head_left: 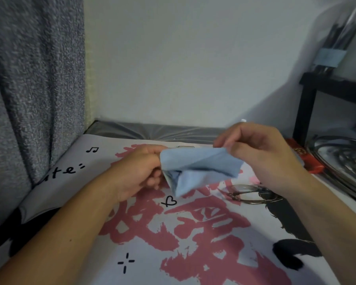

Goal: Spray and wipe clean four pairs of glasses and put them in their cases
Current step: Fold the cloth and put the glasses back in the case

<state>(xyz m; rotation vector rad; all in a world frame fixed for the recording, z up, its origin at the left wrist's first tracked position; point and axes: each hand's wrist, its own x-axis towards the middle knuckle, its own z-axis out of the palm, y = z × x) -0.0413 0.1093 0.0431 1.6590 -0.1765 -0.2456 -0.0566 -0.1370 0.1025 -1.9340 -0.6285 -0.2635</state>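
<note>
Right now both hands are up above the printed sheet [132, 233], a white cover with big pink brush strokes and small black doodles, and everything else can be placed from it. Over the sheet's far half, a light blue cloth [195, 167] is stretched between the two hands. The left hand [140, 171] is curled closed around the cloth's left end, fingers folded in and hiding whatever may sit inside the fold. The right hand [261, 149] pinches the cloth's upper right corner between thumb and fingertips, the rest of its fingers bent loosely. The cloth hangs in a creased pouch whose lowest point dips toward the sheet without clearly touching it.

On the sheet's right side, below the right wrist, lies a pair of glasses [253, 195] with a thin dark frame, lenses flat on the sheet; part of the frame is hidden by the forearm. No case can be made out from this view.

Just off the sheet's right edge sit a red packet [304, 157] and, beside that, a shiny metal tray [341, 161]. Beyond the sheet's far edge is crumpled grey fabric [162, 130] against a white wall, and a grey curtain [29, 89] hangs at the sheet's left
</note>
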